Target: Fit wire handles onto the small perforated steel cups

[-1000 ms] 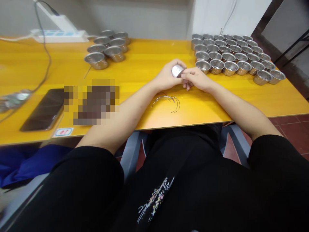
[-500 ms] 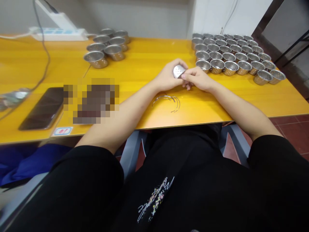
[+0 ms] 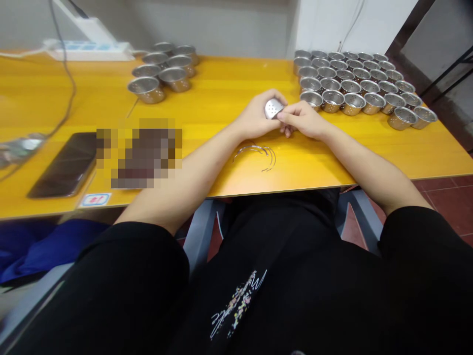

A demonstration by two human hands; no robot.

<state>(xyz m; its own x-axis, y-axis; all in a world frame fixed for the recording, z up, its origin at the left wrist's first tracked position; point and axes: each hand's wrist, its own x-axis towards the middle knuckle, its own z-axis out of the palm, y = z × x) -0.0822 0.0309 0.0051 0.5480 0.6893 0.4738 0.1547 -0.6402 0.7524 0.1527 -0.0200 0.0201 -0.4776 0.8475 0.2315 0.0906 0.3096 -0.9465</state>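
Observation:
A small perforated metal cup is tilted in my left hand, its holed bottom facing me. The left fingers wrap round its far side. My right hand meets it from the right, with thumb and fingers pinched at the cup's lower right edge. Whether the right fingers also hold something small there is hidden. Several thin curved metal wires lie on the table just below my hands.
Many perforated cups stand in rows at the back right. A smaller group stands at the back left, near a white power strip. A dark phone, a blurred-out item and a cable are on the yellow table's left.

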